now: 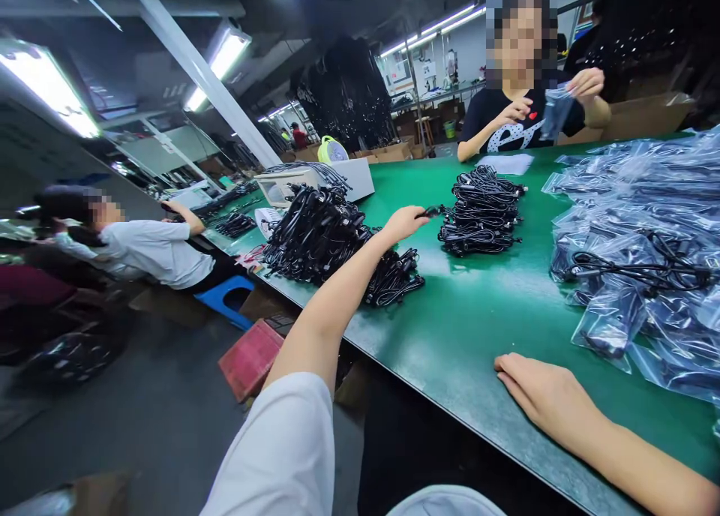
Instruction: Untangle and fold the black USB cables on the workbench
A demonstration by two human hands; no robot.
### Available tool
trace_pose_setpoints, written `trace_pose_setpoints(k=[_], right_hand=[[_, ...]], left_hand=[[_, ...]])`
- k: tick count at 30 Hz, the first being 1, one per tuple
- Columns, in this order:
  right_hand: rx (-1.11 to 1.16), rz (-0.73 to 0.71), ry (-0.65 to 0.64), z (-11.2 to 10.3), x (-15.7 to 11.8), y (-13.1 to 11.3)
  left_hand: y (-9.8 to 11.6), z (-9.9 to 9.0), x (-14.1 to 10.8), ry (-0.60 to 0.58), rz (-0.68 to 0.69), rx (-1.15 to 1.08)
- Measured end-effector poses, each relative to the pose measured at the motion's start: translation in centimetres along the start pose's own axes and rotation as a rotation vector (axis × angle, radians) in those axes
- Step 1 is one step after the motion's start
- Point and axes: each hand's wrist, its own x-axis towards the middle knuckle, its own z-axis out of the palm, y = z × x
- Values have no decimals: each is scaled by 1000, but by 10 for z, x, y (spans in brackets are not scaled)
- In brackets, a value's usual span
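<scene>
My left hand [406, 223] reaches across the table, its fingers closed on the end of a black cable bundle [433, 211]. Right of it stands a neat stack of coiled black cables [484, 208]. Behind my left forearm lies a larger heap of black cables [315, 231], with a smaller pile of coiled cables [394, 276] at its near side. My right hand [543, 388] rests palm down on the green table [450, 321] near the front edge, with no object visible in it. Its fingers are loosely bent, the thumb slightly apart.
Many clear plastic bags [613, 201] cover the table's right side, a coiled cable [641, 265] on top. Across the table, a person [520, 118] holds a bag. Another person [157, 246] sits at left. A red box [250, 358] and blue stool [225, 298] stand below the edge.
</scene>
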Motion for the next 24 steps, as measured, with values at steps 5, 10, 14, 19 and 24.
trace_pose_setpoints(k=[5,10,14,19,24], right_hand=[[365,245,-42,-15,10,4],[890,517,110,-36,22,14],[1169,464,217,-44,24,11],[1062,516,258,-48,25,7],[898,583,410,-59,25,8]], left_hand=[[43,16,-57,41,186,-397],[77,76,-117,-328,177,-1233],[93,128,-135,-388,93,-1415],[95,168,-135,-452,80,-1513],[81,168,-136,-473,66,-1412]])
